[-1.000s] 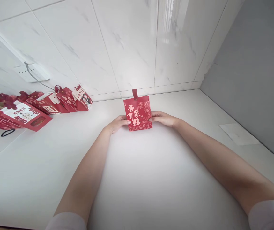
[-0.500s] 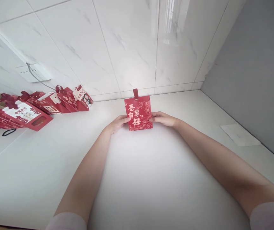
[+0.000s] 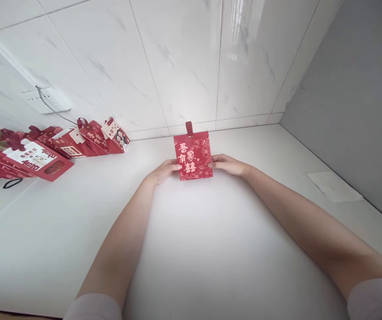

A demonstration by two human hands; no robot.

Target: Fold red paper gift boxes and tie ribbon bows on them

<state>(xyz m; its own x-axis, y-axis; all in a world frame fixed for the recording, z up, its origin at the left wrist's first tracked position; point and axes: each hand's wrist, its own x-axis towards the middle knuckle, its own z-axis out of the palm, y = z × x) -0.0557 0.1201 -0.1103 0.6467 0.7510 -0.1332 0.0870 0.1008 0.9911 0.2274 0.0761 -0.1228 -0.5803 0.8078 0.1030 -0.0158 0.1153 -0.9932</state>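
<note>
A small red paper gift bag (image 3: 193, 156) with pale printed characters and a dark red tab on top stands upright on the white counter (image 3: 211, 249), near the back wall. My left hand (image 3: 162, 171) grips its left edge with the thumb on the front. My right hand (image 3: 227, 164) grips its right edge the same way. Both arms reach forward across the counter.
A row of similar red gift bags (image 3: 44, 151) lies tipped along the left wall, below a white wall socket (image 3: 49, 100) with a cable. A white sheet of paper (image 3: 334, 186) lies at the right by the grey wall (image 3: 354, 98).
The bag and both hands have barely shifted, perhaps a little upward in the picture. The grip is the same.
</note>
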